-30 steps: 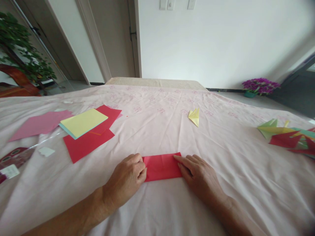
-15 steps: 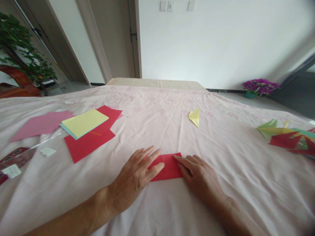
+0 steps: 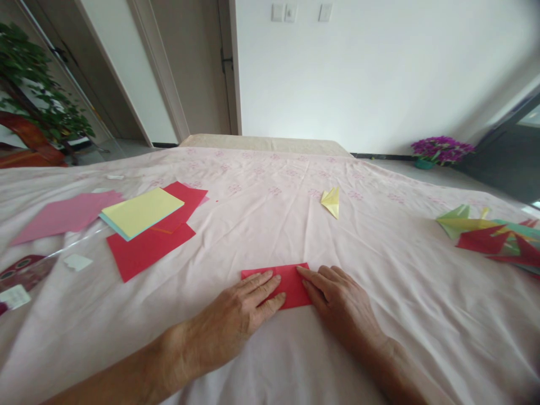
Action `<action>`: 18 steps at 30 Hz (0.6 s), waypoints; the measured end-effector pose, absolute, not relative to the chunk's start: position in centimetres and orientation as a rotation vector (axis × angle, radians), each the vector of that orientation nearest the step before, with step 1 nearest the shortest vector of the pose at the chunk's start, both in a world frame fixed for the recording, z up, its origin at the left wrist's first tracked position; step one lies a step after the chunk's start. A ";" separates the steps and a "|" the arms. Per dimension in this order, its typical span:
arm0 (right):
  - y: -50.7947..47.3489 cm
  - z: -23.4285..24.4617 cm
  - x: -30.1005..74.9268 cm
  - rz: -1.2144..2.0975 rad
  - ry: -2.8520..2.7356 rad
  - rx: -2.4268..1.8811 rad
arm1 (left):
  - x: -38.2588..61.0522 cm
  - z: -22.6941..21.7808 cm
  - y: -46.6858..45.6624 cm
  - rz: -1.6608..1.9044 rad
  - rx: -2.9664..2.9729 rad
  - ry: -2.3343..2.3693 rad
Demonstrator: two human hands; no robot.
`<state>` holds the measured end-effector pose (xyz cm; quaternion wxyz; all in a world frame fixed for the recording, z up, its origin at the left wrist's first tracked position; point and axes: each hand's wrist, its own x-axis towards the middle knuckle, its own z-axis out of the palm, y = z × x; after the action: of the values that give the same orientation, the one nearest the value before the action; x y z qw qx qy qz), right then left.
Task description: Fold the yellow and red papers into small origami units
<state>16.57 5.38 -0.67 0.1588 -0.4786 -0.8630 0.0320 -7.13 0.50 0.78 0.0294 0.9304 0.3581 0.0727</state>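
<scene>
Partly under left hand (image 3: pixel 242 312), red paper (image 3: pixel 294 288).

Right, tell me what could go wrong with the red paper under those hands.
The red paper could crease unevenly, as the cloth beneath is soft and wrinkled. It might also skew: the left hand lies flat across its left part, while the right hand touches only its right end.
</scene>
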 end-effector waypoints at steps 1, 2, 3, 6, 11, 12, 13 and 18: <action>5.4 -0.7 16.6 0.071 -2.460 -1.375 | -7.0 0.8 0.3 0.230 2.849 1.109; 5.4 -0.7 16.6 0.048 -2.457 -1.380 | -6.9 0.9 0.2 0.233 2.827 1.120; 5.3 -0.7 16.6 0.023 -2.460 -1.381 | -6.8 0.9 0.0 0.233 2.802 1.134; 5.1 -0.6 16.5 -0.050 -2.511 -1.328 | -6.8 0.8 -0.5 0.223 2.736 1.174; 4.9 -0.4 16.3 -0.113 -2.584 -1.150 | -7.0 0.8 -0.9 0.195 2.721 1.150; 5.0 -0.4 16.3 -0.121 -2.583 -1.128 | -7.0 0.8 -0.9 0.195 2.723 1.145; 5.0 -0.5 16.3 -0.125 -2.581 -1.115 | -7.1 0.7 -0.9 0.200 2.726 1.139; 5.2 -0.5 16.5 -0.087 -2.571 -1.126 | -7.7 0.3 -0.7 0.244 2.762 1.120</action>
<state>16.52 5.23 -0.49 0.1661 -0.3955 -0.9028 -0.0306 -7.68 -0.69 0.28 0.0757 0.9210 0.3735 0.0813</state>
